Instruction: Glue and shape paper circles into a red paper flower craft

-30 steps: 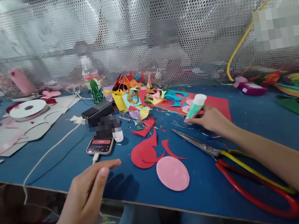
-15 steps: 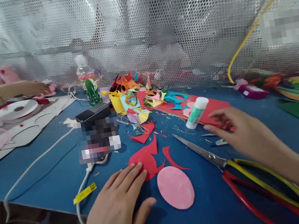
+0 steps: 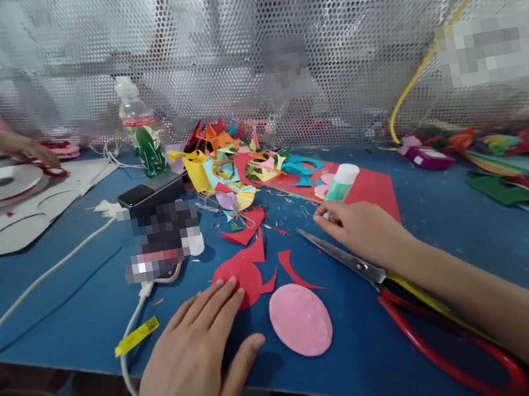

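Note:
My left hand [image 3: 189, 356] lies flat with fingers stretched out, its fingertips on a red paper cutout [image 3: 240, 280]. Beside its thumb lies a pink oval [image 3: 301, 320] with a shiny, uneven surface. My right hand [image 3: 366, 228] is at the lower end of a glue stick [image 3: 343, 181] with a white cap and green label. Its thumb and fingers are drawn together there, partly covering the stick; what they pinch is hidden. Large scissors [image 3: 357, 265] with red and yellow handles lie under my right forearm, blades pointing away to the left. A curved red scrap [image 3: 297, 272] sits between.
Colourful paper scraps [image 3: 223, 164] pile up near the perforated metal wall [image 3: 218, 43]. A bottle [image 3: 141, 134], a black device [image 3: 155, 192] and a phone on a white cable [image 3: 47, 275] stand left. Another person's hand [image 3: 27, 146] touches ribbon by a white spool [image 3: 1, 181].
My right hand has moved left to the glue stick's lower end, its fingers closing together. My left hand stays on the red paper. The view has shifted slightly; the other person's hand has moved.

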`<state>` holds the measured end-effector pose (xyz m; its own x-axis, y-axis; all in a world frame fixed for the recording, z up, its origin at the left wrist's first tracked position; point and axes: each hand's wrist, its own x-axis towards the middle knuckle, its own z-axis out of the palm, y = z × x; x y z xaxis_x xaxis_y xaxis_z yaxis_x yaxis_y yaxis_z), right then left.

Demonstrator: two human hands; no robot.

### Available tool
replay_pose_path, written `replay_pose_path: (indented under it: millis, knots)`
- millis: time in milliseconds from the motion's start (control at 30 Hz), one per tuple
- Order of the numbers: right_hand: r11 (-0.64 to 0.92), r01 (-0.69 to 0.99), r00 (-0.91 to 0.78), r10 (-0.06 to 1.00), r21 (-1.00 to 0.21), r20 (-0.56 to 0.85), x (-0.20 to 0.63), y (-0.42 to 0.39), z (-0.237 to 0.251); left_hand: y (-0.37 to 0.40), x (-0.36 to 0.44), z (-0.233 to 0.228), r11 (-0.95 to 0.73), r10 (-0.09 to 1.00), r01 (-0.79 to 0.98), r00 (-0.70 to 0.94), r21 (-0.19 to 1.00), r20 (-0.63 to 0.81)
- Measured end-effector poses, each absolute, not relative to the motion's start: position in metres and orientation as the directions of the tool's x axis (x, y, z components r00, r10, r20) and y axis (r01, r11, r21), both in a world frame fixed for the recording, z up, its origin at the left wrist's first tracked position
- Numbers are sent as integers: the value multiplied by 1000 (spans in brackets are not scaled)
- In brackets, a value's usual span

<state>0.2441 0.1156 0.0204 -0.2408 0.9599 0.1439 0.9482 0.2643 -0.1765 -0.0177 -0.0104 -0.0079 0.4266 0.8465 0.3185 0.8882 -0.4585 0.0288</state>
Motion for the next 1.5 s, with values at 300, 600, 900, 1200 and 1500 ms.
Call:
replay_pose_path:
  millis: [300, 600, 900, 1200, 1500]
  knots:
    - [164, 503, -277, 961, -849, 21, 244, 67, 40, -16, -22, -10, -530, 786, 836, 424, 138, 449]
    - [417, 777, -427, 900, -472, 92, 252, 29, 25, -33, 11, -38, -721, 567, 621, 271, 309, 778]
    - [545, 677, -547, 822, -495, 157, 252, 5, 19, -44, 31, -64, -732, 524, 618, 246, 285, 815]
    - [526, 661, -534, 831, -535, 156, 244, 17, 23, -45, 36, -66, -717, 538, 657, 310, 232, 784]
    - [579, 656, -571, 800, -484, 183, 248, 25, 26, -48, 47, -50, -661, 632, 698, 318, 277, 706]
